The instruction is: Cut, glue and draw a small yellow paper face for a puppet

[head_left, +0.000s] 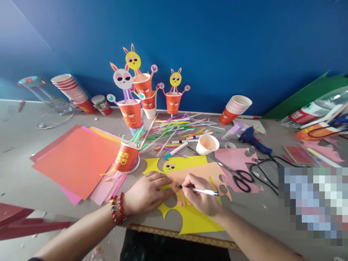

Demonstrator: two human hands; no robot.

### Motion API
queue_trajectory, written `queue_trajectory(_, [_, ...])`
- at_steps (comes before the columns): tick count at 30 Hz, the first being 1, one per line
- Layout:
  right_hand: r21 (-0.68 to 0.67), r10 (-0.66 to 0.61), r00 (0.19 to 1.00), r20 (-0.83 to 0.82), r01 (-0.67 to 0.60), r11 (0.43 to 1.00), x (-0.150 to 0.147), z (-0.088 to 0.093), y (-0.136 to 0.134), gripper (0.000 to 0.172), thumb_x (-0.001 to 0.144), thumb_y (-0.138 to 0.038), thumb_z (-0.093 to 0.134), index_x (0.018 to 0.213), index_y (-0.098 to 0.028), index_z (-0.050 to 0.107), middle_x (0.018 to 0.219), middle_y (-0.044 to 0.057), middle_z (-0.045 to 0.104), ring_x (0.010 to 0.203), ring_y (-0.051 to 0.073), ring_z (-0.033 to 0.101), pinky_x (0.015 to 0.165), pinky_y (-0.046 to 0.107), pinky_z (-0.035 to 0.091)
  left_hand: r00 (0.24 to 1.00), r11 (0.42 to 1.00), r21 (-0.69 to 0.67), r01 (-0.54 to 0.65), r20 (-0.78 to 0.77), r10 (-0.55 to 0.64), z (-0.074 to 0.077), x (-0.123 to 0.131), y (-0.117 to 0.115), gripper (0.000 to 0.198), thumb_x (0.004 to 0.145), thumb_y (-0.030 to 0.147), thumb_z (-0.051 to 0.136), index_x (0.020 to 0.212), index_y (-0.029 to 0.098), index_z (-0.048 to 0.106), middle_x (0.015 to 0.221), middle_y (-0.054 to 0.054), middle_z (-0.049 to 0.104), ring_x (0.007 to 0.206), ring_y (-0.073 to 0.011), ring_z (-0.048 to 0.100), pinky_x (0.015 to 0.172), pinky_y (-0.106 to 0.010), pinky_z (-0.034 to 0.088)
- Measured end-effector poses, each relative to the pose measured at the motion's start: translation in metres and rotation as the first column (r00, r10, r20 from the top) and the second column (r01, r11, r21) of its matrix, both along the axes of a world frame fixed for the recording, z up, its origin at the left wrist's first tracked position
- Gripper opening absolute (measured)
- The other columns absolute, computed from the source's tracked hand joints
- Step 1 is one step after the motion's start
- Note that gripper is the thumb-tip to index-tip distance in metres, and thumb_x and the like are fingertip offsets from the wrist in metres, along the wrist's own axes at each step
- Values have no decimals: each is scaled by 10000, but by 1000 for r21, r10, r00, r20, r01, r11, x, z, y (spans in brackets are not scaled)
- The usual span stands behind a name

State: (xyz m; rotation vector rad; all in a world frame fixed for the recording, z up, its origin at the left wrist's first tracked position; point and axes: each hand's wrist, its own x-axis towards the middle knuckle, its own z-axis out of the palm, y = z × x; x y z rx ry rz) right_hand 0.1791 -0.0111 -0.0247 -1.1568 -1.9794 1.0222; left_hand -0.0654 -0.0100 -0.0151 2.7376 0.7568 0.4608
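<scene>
My right hand grips a black-and-silver pen, its tip at a sheet of orange paper with cut-out edges. Lying flat, my left hand presses on the left side of that paper, fingers stretched out. Beneath it spreads yellow paper with round holes cut in it. A small yellow face disc with pink eye patches sits just beyond my left fingers. Right of my right hand lie black-handled scissors on pink paper scraps.
Orange cups with paper rabbit heads stand against the blue wall. Behind my hands lie coloured sticks and a white cup. Coloured paper sheets are at left, near a tilted cup. A blue glue gun trails its cord.
</scene>
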Motion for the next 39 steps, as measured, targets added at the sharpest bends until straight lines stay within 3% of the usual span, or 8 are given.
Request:
queue_trajectory(25, [65, 21, 1000, 1, -21, 998, -3, 3, 1, 173, 893, -186, 468, 726, -227, 473, 596, -45, 513, 529, 128, 488, 539, 243, 347, 1000, 1000, 2, 0, 25, 0, 0, 0, 0, 267, 965, 202, 487, 1140, 228, 686, 1266, -108, 650, 1114, -260, 595, 967, -431, 474])
queue_trajectory(39, [35, 28, 999, 21, -29, 999, -2, 1, 2, 171, 896, -191, 474, 728, -224, 479, 605, -41, 530, 548, 130, 514, 551, 242, 353, 1000, 1000, 0, -5, 21, 5, 0, 0, 0, 259, 974, 215, 489, 1128, 225, 698, 1268, -102, 656, 1116, -259, 596, 965, -434, 474])
